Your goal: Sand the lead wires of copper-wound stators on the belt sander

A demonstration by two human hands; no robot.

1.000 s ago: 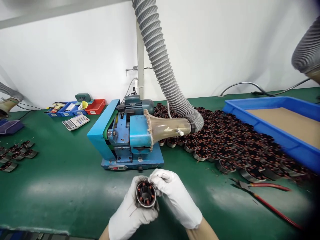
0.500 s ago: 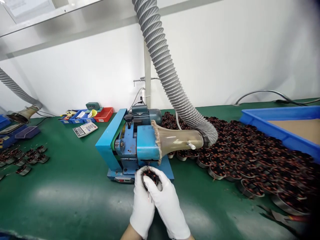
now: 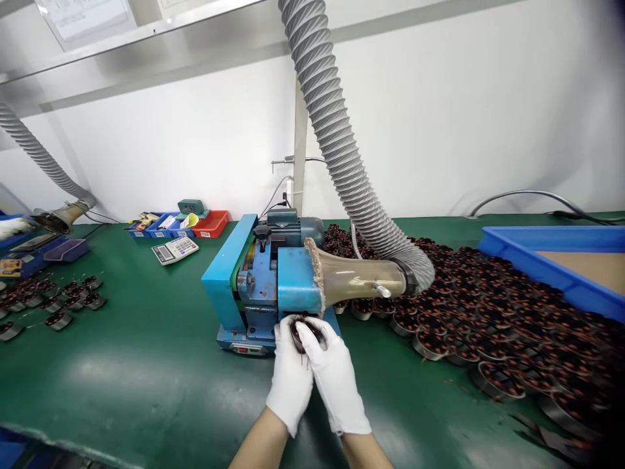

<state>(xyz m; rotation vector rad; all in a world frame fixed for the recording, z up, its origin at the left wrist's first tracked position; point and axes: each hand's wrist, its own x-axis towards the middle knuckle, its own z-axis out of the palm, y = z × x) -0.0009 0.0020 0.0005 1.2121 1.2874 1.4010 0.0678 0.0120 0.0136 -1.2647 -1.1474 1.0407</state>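
Observation:
Both my hands wear white gloves and together grip one round motor stator (image 3: 303,329) with copper windings. My left hand (image 3: 290,376) wraps it from the left and below. My right hand (image 3: 332,374) closes over it from the right. The stator is held right against the front of a blue bench machine (image 3: 263,286), just below its blue housing. A clear funnel (image 3: 356,280) on a grey ribbed hose (image 3: 336,130) joins the machine's right side.
A large heap of similar stators (image 3: 469,306) covers the green bench (image 3: 137,371) to the right, beside a blue tray (image 3: 551,267). More stators (image 3: 53,303) lie at the left. A calculator (image 3: 174,250) and small bins (image 3: 180,225) stand behind. Red-handled pliers (image 3: 561,440) lie at the lower right.
My two hands have carried the stator away from me, from the bench's near edge up to the front of the blue machine. The camera view has lifted and shifted.

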